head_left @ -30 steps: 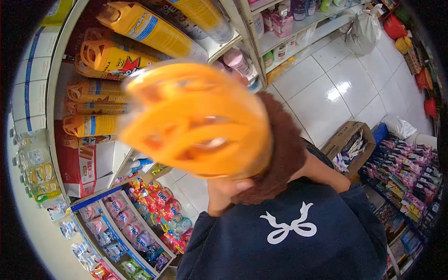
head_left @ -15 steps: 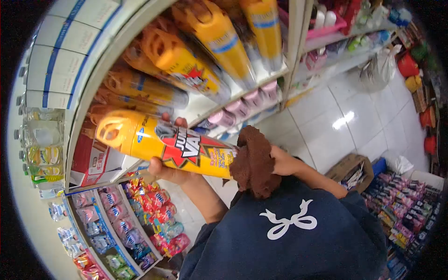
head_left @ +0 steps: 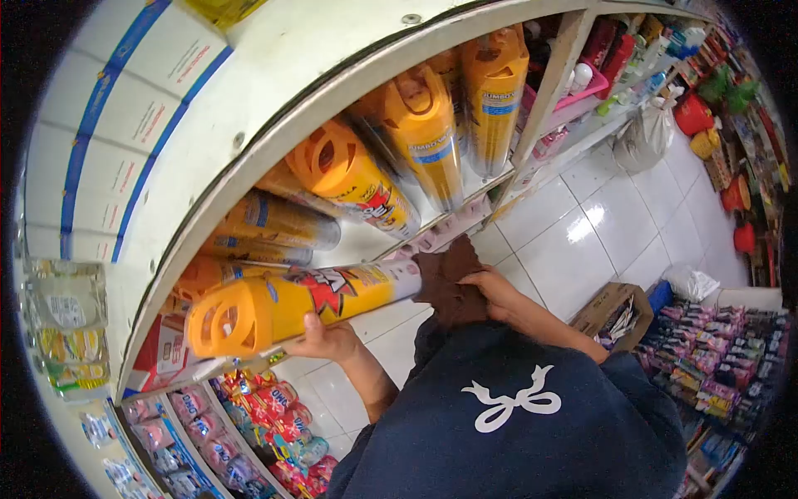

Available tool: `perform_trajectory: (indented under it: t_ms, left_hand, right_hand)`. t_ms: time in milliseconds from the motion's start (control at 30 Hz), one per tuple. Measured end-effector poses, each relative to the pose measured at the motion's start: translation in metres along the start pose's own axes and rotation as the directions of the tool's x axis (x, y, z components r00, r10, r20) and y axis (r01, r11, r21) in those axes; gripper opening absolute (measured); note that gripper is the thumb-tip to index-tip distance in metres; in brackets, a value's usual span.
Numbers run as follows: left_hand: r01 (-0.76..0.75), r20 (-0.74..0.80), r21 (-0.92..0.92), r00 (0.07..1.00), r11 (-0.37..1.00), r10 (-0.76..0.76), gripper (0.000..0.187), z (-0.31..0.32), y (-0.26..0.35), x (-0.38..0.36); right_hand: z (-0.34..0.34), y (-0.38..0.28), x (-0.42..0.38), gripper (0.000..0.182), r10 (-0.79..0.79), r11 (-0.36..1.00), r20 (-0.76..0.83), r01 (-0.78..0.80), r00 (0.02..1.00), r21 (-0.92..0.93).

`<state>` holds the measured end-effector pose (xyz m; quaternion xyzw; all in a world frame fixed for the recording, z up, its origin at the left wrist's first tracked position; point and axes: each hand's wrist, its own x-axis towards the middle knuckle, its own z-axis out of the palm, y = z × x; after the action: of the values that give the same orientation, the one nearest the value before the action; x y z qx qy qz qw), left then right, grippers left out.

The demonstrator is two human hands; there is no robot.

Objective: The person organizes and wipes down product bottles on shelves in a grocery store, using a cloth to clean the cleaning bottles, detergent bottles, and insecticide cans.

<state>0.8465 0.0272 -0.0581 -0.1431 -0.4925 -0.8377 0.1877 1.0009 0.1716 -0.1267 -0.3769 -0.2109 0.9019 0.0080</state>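
Observation:
A yellow spray can [head_left: 362, 291] with a red star label and an orange cap lies nearly level in front of the shelf. My left hand [head_left: 328, 341] grips it from below near the middle, thumb on its near side; the other fingers are mostly hidden behind it. At the can's silver base end, my right hand [head_left: 493, 291] is closed on a brown cloth [head_left: 451, 279]. The cloth touches or overlaps that base. Similar yellow spray cans [head_left: 428, 137] stand upright on the shelf [head_left: 357, 233] just beyond.
A curved white shelf edge [head_left: 241, 158] runs close above the can. Detergent packets [head_left: 199, 420] fill a rack at lower left. An open cardboard box [head_left: 611, 312] and stacked small packages [head_left: 715, 358] sit at right on the tiled floor [head_left: 573, 241].
The can has rolled, turning its label away, and its cap end has dropped in view. The cloth is less bunched at the base. My view has shifted, showing more of the shelf top.

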Motion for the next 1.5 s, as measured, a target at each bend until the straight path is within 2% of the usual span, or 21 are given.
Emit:
perform_trajectory:
  t_ms: [33,67,200,300,433,533,600,667,767,833,867,967,1033,1100,1133,1233,1300,1367,1433,1467,1500]
  left_hand:
    - [0.011,-0.051,0.102,0.999,0.995,-0.006,0.068,-0.003,-0.008,0.004]
    - [-0.085,0.007,0.244,0.996,0.966,0.086,0.037,-0.002,-0.016,0.006]
    - [-0.089,0.091,0.605,0.995,0.791,0.042,0.056,0.002,-0.032,0.008]
    - [-0.148,0.044,0.358,0.989,0.922,0.141,0.062,0.007,-0.051,0.007]
    - [-0.314,0.065,0.271,0.949,0.91,0.308,0.056,0.003,-0.066,0.024]
    - [-0.225,0.156,0.457,0.973,0.86,0.172,0.062,-0.005,-0.071,0.032]
    - [-0.171,0.16,0.398,0.98,0.901,0.115,0.066,0.003,-0.07,0.036]
    - [-0.177,0.195,0.329,0.974,0.928,0.117,0.07,0.006,-0.074,0.04]
    - [-0.227,0.221,0.371,0.963,0.9,0.152,0.071,0.003,-0.074,0.041]
    - [-0.318,0.244,0.18,0.931,0.931,0.27,0.07,0.003,-0.078,0.049]
    - [-0.358,0.248,0.083,0.911,0.93,0.328,0.069,0.002,-0.078,0.052]
    - [-0.205,0.257,0.025,0.947,0.978,0.192,0.067,-0.005,-0.075,0.056]
    - [-0.256,0.249,0.099,0.942,0.962,0.225,0.062,-0.003,-0.073,0.055]
    - [-0.269,0.228,0.105,0.944,0.958,0.24,0.06,-0.009,-0.073,0.054]
    - [-0.351,0.236,0.155,0.921,0.923,0.31,0.058,-0.006,-0.066,0.051]
    - [-0.38,0.156,0.168,0.921,0.91,0.356,0.057,-0.018,-0.06,0.045]
    - [-0.363,0.067,0.138,0.932,0.922,0.357,0.059,-0.026,-0.059,0.037]
    - [-0.343,0.027,0.092,0.939,0.935,0.342,0.061,-0.025,-0.057,0.03]
    - [-0.322,0.036,0.034,0.946,0.946,0.321,0.063,-0.02,-0.05,0.023]
    - [-0.211,-0.004,0.077,0.977,0.974,0.212,0.065,-0.019,-0.046,0.019]
    - [-0.229,0.036,0.116,0.973,0.967,0.226,0.065,-0.019,-0.043,0.016]
  right_hand:
    - [-0.007,0.001,-0.001,0.034,0.018,0.998,-0.018,-0.017,1.0,0.055]
    - [-0.017,0.004,0.0,0.034,0.037,0.99,-0.019,-0.034,0.999,0.137]
    - [-0.058,0.018,0.011,0.032,0.035,0.926,-0.079,-0.002,0.996,0.377]
    - [-0.066,0.029,0.008,0.032,-0.028,0.907,-0.159,0.092,0.987,0.41]
    - [-0.073,0.035,0.002,0.032,-0.095,0.862,-0.248,0.205,0.964,0.463]
    - [-0.078,0.042,-0.002,0.031,-0.099,0.783,-0.283,0.25,0.954,0.569]
    - [-0.104,0.06,0.01,0.031,-0.12,0.776,-0.301,0.279,0.946,0.566]
    - [-0.108,0.067,0.013,0.031,-0.157,0.795,-0.358,0.333,0.92,0.507]
    - [-0.099,0.069,0.012,0.031,-0.216,0.845,-0.458,0.4,0.862,0.354]
    - [-0.106,0.077,0.018,0.032,-0.212,0.88,-0.481,0.38,0.851,0.285]
    - [-0.109,0.082,0.018,0.032,-0.267,0.89,-0.522,0.415,0.81,0.188]
    - [-0.085,0.066,0.017,0.032,-0.463,0.846,-0.557,0.532,0.69,-0.044]
    - [-0.065,0.046,0.012,0.032,-0.603,0.753,-0.507,0.649,0.616,-0.107]
    - [-0.043,0.018,0.003,0.032,-0.723,0.644,-0.493,0.731,0.485,-0.225]
    - [-0.03,0.001,-0.002,0.031,-0.777,0.579,-0.475,0.764,0.413,-0.284]
    - [0.017,-0.047,-0.022,0.039,-0.938,0.107,-0.335,0.851,-0.085,-0.515]
    - [0.054,-0.074,-0.038,0.041,-0.968,-0.061,-0.167,0.82,-0.188,-0.57]
    - [0.068,-0.107,-0.046,0.047,-0.96,-0.28,0.175,0.71,-0.219,-0.646]
    - [0.082,-0.14,-0.041,0.064,-0.897,-0.437,0.331,0.487,-0.292,-0.756]
    - [0.09,-0.156,-0.038,0.073,-0.855,-0.507,0.404,0.361,-0.325,-0.782]
    - [0.1,-0.165,-0.038,0.079,-0.777,-0.573,0.476,0.151,-0.412,-0.805]
